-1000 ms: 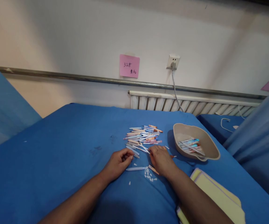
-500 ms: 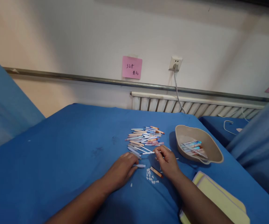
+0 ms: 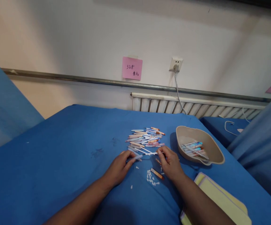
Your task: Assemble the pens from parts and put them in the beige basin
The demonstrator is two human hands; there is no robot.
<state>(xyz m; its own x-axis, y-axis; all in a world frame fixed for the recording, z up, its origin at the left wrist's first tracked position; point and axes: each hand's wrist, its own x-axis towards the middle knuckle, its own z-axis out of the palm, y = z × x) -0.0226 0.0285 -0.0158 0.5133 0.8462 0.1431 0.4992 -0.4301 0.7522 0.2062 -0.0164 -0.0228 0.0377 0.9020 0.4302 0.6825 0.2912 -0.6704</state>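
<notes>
My left hand [image 3: 119, 166] is closed on a pale grey-blue pen barrel [image 3: 138, 157], pinched between thumb and fingers and pointing right. Opposite it, my right hand [image 3: 170, 162] pinches a thin white pen refill [image 3: 152, 153], whose dark tip points at the barrel's end; whether the two touch I cannot tell. Just beyond both hands lies a heap of pen parts [image 3: 146, 137], with barrels and white refills mixed. Small white cone-shaped pieces [image 3: 149, 176] are scattered nearer to me, beside an orange pen piece [image 3: 157, 173].
A beige basin [image 3: 216, 153] holding several pens stands on the right of the blue-covered surface [image 3: 55, 156]. A folded yellow cloth [image 3: 220, 197] lies near my right forearm. Behind are a radiator [image 3: 163, 104] and a wall socket with a cord [image 3: 176, 64].
My left hand has moved up and left, tilting the barrel toward the refill. One more small white cone now shows on the cloth near it. My right hand has stayed nearly in place.
</notes>
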